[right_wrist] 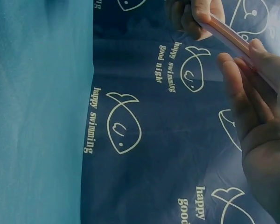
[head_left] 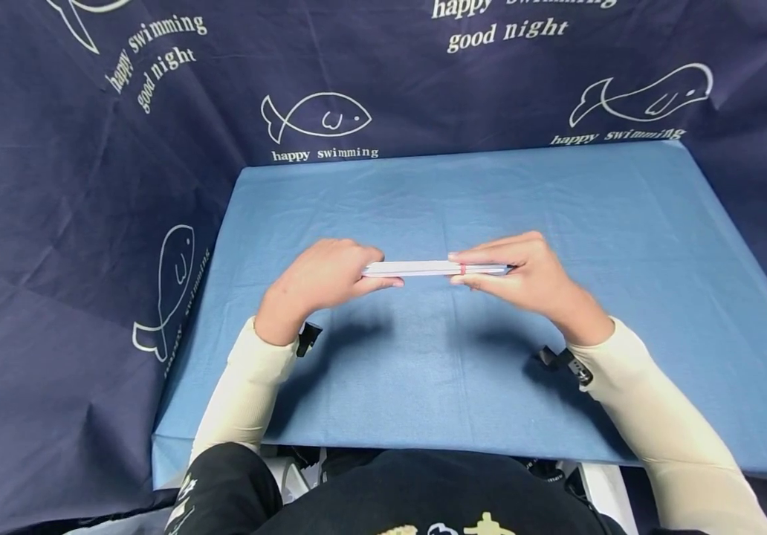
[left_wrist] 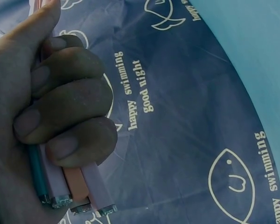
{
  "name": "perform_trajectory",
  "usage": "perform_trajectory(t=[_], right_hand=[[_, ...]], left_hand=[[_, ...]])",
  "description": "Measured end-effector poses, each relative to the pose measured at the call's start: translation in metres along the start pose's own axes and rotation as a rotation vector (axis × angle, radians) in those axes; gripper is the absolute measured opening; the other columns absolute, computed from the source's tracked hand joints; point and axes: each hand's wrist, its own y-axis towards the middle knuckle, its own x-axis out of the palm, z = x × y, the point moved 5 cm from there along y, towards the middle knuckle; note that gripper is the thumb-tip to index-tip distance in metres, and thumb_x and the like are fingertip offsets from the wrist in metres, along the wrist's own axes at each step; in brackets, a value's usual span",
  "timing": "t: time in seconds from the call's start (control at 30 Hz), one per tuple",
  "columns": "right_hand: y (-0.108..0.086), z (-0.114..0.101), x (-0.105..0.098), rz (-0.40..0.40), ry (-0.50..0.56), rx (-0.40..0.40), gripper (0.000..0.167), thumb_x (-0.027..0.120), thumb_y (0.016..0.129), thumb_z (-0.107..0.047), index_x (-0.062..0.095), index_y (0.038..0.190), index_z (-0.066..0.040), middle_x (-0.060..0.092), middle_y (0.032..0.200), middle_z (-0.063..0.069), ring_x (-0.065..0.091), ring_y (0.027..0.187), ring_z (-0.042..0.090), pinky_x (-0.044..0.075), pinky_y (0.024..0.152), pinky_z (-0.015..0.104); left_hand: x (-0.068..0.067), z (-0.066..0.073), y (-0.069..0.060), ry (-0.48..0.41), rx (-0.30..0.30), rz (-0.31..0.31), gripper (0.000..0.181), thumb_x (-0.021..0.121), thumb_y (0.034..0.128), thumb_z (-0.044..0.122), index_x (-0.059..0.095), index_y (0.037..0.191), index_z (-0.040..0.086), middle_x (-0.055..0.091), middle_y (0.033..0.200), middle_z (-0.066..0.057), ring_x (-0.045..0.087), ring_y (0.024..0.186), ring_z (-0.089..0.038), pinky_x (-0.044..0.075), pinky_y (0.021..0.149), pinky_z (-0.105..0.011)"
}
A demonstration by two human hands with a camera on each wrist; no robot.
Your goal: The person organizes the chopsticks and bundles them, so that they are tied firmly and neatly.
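Observation:
A slim bundle of pen-like sticks (head_left: 420, 268) is held level above the table, stretched between both hands. A thin red band crosses it near the right end. My left hand (head_left: 330, 275) grips the left end; in the left wrist view its fingers (left_wrist: 70, 107) curl round the bundle. Teal, lavender and orange sticks (left_wrist: 77, 182) poke out below that fist, with clear, glittery ends. My right hand (head_left: 524, 271) pinches the other end between thumb and fingers. In the right wrist view the bundle (right_wrist: 233, 39) slants between the two hands. The sticks' middles are partly hidden by the left hand.
A blue cloth (head_left: 424, 371) covers the table under the hands. Dark navy fabric (head_left: 424, 82) with white fish and lettering hangs behind and at the sides. Small dark devices sit at the left wrist (head_left: 308, 339) and right wrist (head_left: 567, 364). The person's dark-clothed torso is at the near edge.

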Motion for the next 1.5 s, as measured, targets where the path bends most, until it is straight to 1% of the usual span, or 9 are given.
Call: perform_trajectory(t=[0.17, 0.27, 0.43, 0.67, 0.87, 1.03, 1.23, 1.4, 1.5], right_hand=[[-0.001, 0.002, 0.006, -0.053, -0.036, 0.084, 0.034, 0.088, 0.078, 0.007, 0.082, 0.11, 0.0, 0.078, 0.075, 0.002, 0.063, 0.058, 0.006, 0.039, 0.048, 0.018], [-0.002, 0.004, 0.008, -0.072, -0.058, 0.1, 0.041, 0.087, 0.074, 0.014, 0.081, 0.112, -0.002, 0.078, 0.078, 0.0, 0.059, 0.059, 0.003, 0.038, 0.049, 0.019], [-0.004, 0.008, 0.01, -0.072, -0.078, 0.137, 0.037, 0.088, 0.077, 0.007, 0.082, 0.113, -0.003, 0.081, 0.084, 0.001, 0.052, 0.06, 0.001, 0.036, 0.051, 0.02], [-0.004, 0.005, 0.004, -0.024, -0.165, 0.192, 0.045, 0.092, 0.073, 0.005, 0.082, 0.115, -0.007, 0.082, 0.091, 0.011, 0.068, 0.076, -0.001, 0.05, 0.068, 0.016], [-0.001, -0.003, -0.006, 0.054, -0.121, 0.133, 0.04, 0.092, 0.068, 0.012, 0.083, 0.104, -0.003, 0.081, 0.093, 0.007, 0.067, 0.073, 0.006, 0.049, 0.066, 0.017], [0.001, -0.005, -0.008, 0.062, -0.089, 0.085, 0.03, 0.089, 0.07, 0.014, 0.085, 0.094, -0.004, 0.079, 0.086, 0.006, 0.062, 0.07, 0.005, 0.045, 0.061, 0.017], [0.002, -0.004, -0.004, 0.058, -0.094, 0.054, 0.03, 0.087, 0.072, 0.013, 0.085, 0.097, -0.003, 0.082, 0.091, 0.009, 0.072, 0.076, 0.002, 0.048, 0.062, 0.015], [0.0, -0.005, -0.002, 0.033, -0.058, 0.019, 0.033, 0.084, 0.073, 0.017, 0.083, 0.101, 0.002, 0.083, 0.096, 0.008, 0.078, 0.087, 0.002, 0.056, 0.072, 0.014], [0.0, -0.004, -0.001, 0.009, -0.054, 0.021, 0.028, 0.085, 0.077, 0.012, 0.082, 0.103, 0.003, 0.083, 0.097, 0.011, 0.079, 0.089, 0.003, 0.057, 0.074, 0.014]], left_hand=[[0.001, 0.002, 0.001, -0.001, -0.005, -0.014, 0.042, 0.068, 0.0978, 0.058, 0.064, 0.08, 0.02, 0.051, 0.064, 0.006, 0.049, 0.057, -0.015, 0.043, 0.057, -0.035], [0.002, 0.003, 0.002, 0.012, -0.01, -0.023, 0.044, 0.068, 0.0977, 0.059, 0.063, 0.079, 0.02, 0.05, 0.065, 0.005, 0.049, 0.058, -0.016, 0.043, 0.057, -0.035], [0.004, 0.003, 0.002, 0.018, -0.014, -0.034, 0.045, 0.067, 0.0976, 0.06, 0.063, 0.079, 0.02, 0.051, 0.065, 0.005, 0.05, 0.058, -0.016, 0.044, 0.057, -0.035], [0.005, -0.001, -0.001, -0.029, -0.029, -0.055, 0.041, 0.066, 0.0992, 0.058, 0.066, 0.083, 0.02, 0.053, 0.065, 0.005, 0.051, 0.059, -0.015, 0.044, 0.059, -0.034], [0.0, -0.005, -0.004, -0.039, -0.027, -0.051, 0.04, 0.067, 0.0995, 0.056, 0.065, 0.082, 0.02, 0.052, 0.064, 0.006, 0.05, 0.058, -0.015, 0.043, 0.058, -0.034], [-0.003, -0.006, -0.005, -0.02, -0.021, -0.045, 0.042, 0.067, 0.0994, 0.057, 0.063, 0.081, 0.02, 0.048, 0.064, 0.006, 0.047, 0.058, -0.014, 0.041, 0.058, -0.033], [-0.005, -0.005, -0.004, -0.002, -0.012, -0.026, 0.043, 0.068, 0.0984, 0.058, 0.063, 0.079, 0.019, 0.046, 0.063, 0.006, 0.045, 0.058, -0.014, 0.04, 0.058, -0.032], [0.0, -0.002, -0.001, -0.026, 0.0, -0.056, 0.042, 0.067, 0.0998, 0.056, 0.065, 0.08, 0.019, 0.051, 0.065, 0.007, 0.048, 0.059, -0.014, 0.043, 0.059, -0.032], [0.002, -0.001, -0.001, -0.039, -0.013, -0.072, 0.041, 0.067, 0.1, 0.055, 0.064, 0.08, 0.019, 0.051, 0.065, 0.006, 0.049, 0.059, -0.014, 0.044, 0.059, -0.033]])
